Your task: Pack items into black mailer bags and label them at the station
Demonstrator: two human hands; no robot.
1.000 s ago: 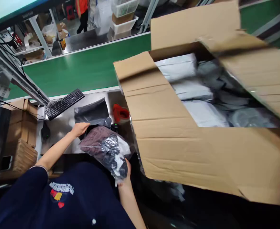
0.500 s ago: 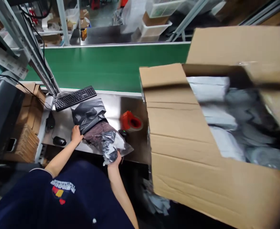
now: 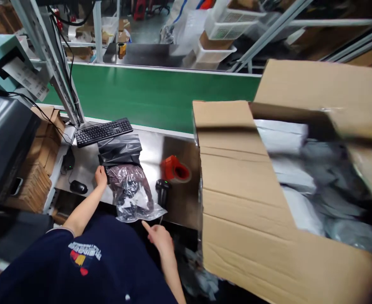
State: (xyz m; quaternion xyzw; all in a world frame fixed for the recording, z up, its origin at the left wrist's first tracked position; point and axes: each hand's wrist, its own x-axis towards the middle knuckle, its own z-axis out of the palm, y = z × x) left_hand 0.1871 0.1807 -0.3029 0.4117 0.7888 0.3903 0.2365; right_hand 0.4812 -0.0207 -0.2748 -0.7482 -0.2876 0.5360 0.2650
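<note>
A clear plastic bag (image 3: 130,196) with brownish-purple fabric and a white piece inside lies flat near the table's front edge. Its upper end meets a black plastic mailer bag (image 3: 119,150); whether it is tucked inside or lies on top, I cannot tell. My left hand (image 3: 101,177) is closed on the mailer's left edge, fingertips partly hidden. Just below the clear bag's lower right end, my right hand (image 3: 160,237) is empty, index finger stretched out and the others loosely bent. A black barcode scanner (image 3: 162,192) stands right of the bag.
An orange tape dispenser (image 3: 175,169) sits behind the scanner. A keyboard (image 3: 103,131) and mouse (image 3: 78,187) lie left. The large open carton (image 3: 236,198), holding grey and white packages, blocks the right. A green conveyor belt (image 3: 160,95) runs behind the table.
The clear bag's lower end, gripped and folded up by my right hand before, now lies spread flat. My right hand has let go and moved down. My left hand stays at the mailer; the view shifted slightly.
</note>
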